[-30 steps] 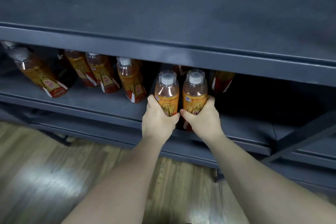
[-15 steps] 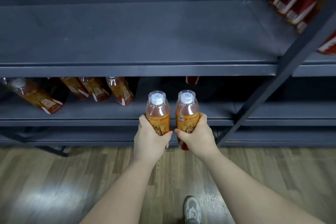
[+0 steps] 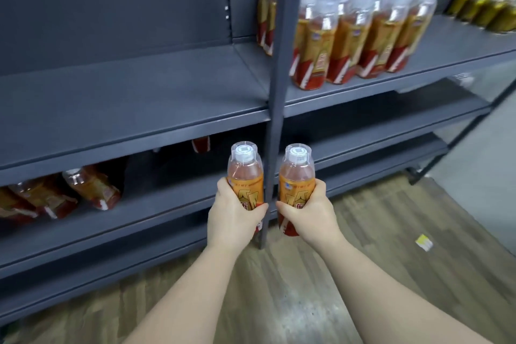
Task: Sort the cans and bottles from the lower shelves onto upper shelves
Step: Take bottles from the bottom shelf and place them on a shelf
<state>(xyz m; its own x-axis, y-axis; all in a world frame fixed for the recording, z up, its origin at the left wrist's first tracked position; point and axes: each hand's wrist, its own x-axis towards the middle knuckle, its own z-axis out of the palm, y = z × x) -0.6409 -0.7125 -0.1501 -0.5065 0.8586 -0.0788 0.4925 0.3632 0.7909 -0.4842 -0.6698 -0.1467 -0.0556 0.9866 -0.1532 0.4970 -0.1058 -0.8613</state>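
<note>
The left hand [image 3: 234, 216] is gripping one orange bottle [image 3: 245, 173] upright, and the right hand [image 3: 310, 213] is gripping another bottle [image 3: 297, 174], both before the dark post [image 3: 275, 92].

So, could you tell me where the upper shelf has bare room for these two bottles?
The upper shelf left of the post is bare throughout. Right of it, the standing bottles crowd the front; only a strip before the cans is free.
</note>
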